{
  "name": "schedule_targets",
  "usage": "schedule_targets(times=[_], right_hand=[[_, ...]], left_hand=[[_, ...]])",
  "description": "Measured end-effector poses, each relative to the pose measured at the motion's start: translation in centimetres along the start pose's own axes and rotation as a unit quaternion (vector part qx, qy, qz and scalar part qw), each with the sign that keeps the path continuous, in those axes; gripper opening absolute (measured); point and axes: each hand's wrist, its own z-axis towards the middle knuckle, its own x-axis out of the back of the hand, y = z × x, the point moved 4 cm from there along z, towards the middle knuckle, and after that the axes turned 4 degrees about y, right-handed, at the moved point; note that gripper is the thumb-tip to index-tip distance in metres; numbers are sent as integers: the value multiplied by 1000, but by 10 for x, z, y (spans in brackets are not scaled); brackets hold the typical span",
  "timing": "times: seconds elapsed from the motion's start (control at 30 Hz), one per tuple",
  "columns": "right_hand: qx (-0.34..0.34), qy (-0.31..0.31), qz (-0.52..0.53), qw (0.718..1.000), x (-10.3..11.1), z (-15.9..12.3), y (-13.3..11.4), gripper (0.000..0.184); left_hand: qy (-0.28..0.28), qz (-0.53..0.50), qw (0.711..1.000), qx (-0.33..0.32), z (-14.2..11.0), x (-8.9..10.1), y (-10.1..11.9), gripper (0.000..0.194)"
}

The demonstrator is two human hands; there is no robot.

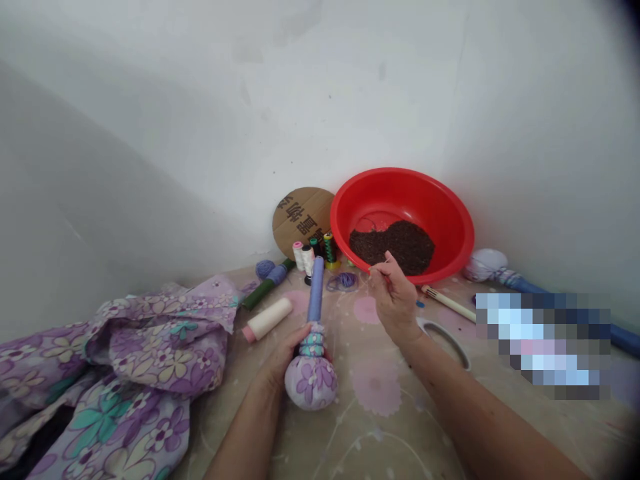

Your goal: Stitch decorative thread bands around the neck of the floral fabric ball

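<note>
My left hand (285, 353) is closed around the neck of a stuffed cloth mallet (311, 380): a round head in purple flower fabric, thread wound at the neck, and a blue handle (315, 293) pointing away from me. My right hand (395, 293) is raised beyond it, fingers pinched on something thin, probably a needle with thread, too small to be sure. It hovers just in front of the red basin (453, 213).
The red basin holds dark brown grains (395, 245). Several thread spools (313, 257), a cream spool (267, 320), a round wooden board (300, 217), scissors (445, 337), a pen (450, 303), another blue-handled mallet (493, 267) and purple flowered cloth (140, 360) lie on the table.
</note>
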Motion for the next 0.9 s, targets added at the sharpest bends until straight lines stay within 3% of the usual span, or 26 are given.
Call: schedule_targets(times=[0.13,0.27,0.4,0.63,0.9], right_hand=[[65,-39,-38,996,0,3,-10,14],[78,-41,-37,995,2,5,-10,13],[53,-20,-40,998,3,3,-5,13],[3,-208,-11,978,-26,-27,-15,19],[-99,-266,62,957,-48,-59,-15,17]], left_hand=[[25,27,999,15,-1,2,0,20],[36,50,998,8,-2,2,2,19],[26,44,999,5,-2,6,2,22],[-32,6,999,15,-3,16,2,23],[-50,0,999,5,-3,16,4,23]])
